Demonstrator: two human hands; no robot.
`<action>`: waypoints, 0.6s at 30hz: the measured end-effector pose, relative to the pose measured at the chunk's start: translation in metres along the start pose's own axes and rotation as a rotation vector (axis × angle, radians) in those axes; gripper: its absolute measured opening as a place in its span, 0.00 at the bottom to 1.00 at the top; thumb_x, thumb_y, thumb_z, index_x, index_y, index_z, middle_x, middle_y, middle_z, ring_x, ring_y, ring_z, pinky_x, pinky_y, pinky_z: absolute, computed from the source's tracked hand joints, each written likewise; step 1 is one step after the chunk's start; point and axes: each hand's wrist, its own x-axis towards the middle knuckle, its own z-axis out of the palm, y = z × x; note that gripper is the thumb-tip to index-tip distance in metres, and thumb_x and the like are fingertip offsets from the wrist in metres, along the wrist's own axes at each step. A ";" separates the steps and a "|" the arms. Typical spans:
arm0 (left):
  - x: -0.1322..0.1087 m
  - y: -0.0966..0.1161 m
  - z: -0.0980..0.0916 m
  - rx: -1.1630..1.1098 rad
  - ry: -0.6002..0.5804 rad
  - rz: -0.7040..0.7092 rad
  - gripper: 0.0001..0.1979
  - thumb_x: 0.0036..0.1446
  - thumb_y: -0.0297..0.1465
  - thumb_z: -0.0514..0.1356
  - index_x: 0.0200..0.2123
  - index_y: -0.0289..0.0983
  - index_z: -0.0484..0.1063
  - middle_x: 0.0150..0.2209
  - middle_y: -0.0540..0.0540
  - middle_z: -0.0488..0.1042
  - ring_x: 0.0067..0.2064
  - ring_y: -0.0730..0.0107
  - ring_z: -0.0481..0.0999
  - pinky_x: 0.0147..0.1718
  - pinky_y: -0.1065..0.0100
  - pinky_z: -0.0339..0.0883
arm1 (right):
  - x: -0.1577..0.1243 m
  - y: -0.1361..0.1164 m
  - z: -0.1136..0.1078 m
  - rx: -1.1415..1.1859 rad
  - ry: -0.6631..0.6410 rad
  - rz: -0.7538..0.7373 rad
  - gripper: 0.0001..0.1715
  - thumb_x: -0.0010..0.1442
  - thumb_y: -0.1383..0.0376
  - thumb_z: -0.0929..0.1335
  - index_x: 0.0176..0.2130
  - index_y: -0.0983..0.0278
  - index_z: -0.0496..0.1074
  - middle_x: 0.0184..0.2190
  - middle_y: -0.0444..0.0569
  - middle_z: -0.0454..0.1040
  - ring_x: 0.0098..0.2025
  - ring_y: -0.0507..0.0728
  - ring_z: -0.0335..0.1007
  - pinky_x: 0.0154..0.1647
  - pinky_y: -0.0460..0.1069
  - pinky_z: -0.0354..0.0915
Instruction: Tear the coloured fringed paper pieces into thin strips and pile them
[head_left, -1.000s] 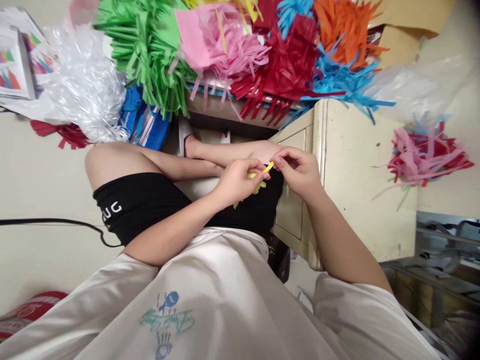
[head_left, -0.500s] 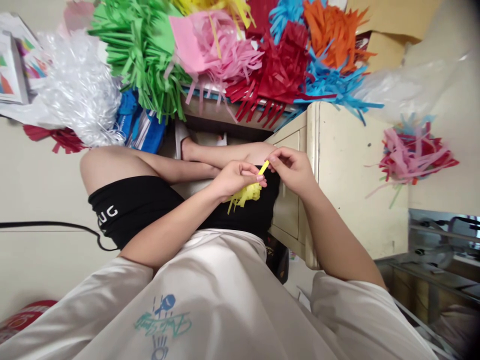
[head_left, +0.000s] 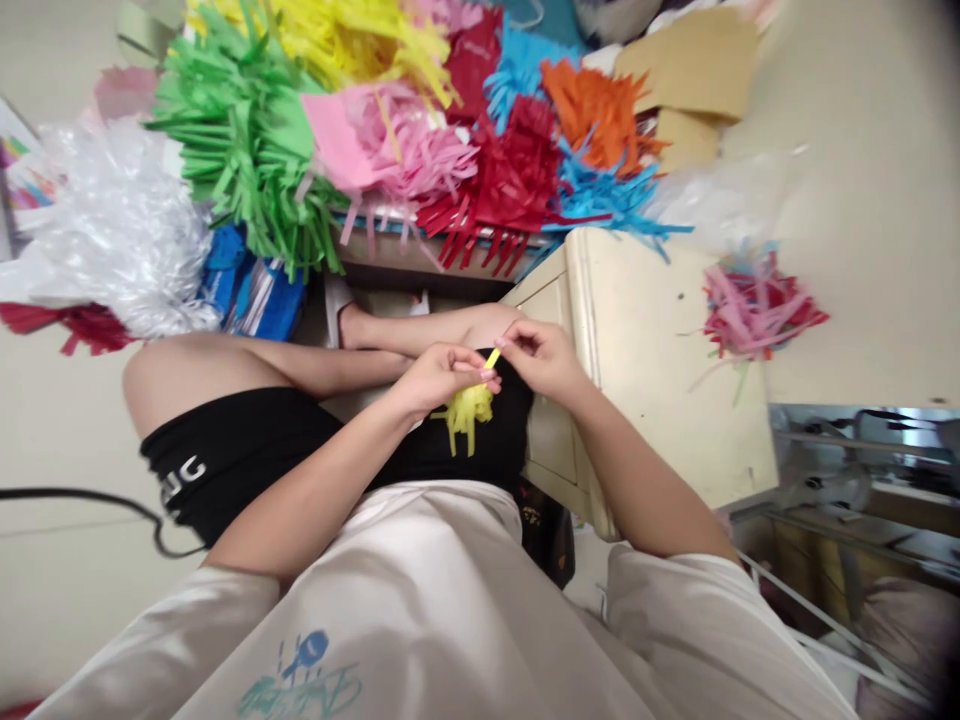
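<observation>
Above my lap, a yellow fringed tassel (head_left: 471, 412) hangs beneath my left hand (head_left: 448, 378), which pinches its narrow rolled top. My right hand (head_left: 541, 358) closes its thumb and forefinger on the upper end of the same yellow strip, a short stretch of which shows between the two hands. The loose fringe of the tassel falls over my black shorts (head_left: 491, 440). Part of the roll is hidden behind my left fingers.
Green (head_left: 244, 150), pink (head_left: 397, 145), dark red (head_left: 521, 165), blue (head_left: 622, 200) and orange fringes (head_left: 596, 115) lie ahead. White shiny strips (head_left: 112, 230) lie left. A cream cabinet (head_left: 660, 370) stands close on my right; mixed scraps (head_left: 761, 305) lie beyond it.
The whole view has shifted, so the surroundings sit lower and further left. Both hands keep their pinch on the yellow tassel, with little change between them.
</observation>
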 end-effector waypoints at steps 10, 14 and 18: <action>-0.010 -0.011 -0.002 0.029 0.087 -0.034 0.31 0.37 0.55 0.86 0.31 0.36 0.84 0.38 0.33 0.90 0.50 0.39 0.91 0.60 0.48 0.80 | 0.011 0.016 -0.109 -0.071 0.566 0.052 0.21 0.70 0.47 0.68 0.48 0.59 0.76 0.35 0.46 0.80 0.34 0.56 0.76 0.42 0.52 0.75; -0.012 -0.011 -0.002 0.030 0.097 -0.019 0.31 0.36 0.55 0.86 0.30 0.37 0.84 0.37 0.32 0.90 0.56 0.34 0.89 0.62 0.46 0.78 | 0.029 0.047 -0.204 -0.368 0.841 0.314 0.17 0.67 0.60 0.64 0.49 0.64 0.76 0.39 0.53 0.83 0.36 0.58 0.78 0.46 0.54 0.76; -0.011 -0.018 0.001 0.060 0.063 -0.041 0.29 0.40 0.55 0.85 0.30 0.37 0.85 0.39 0.33 0.90 0.59 0.33 0.88 0.64 0.46 0.76 | 0.043 0.069 -0.268 -0.524 0.848 0.410 0.16 0.64 0.67 0.66 0.47 0.66 0.81 0.49 0.63 0.86 0.51 0.64 0.81 0.61 0.58 0.74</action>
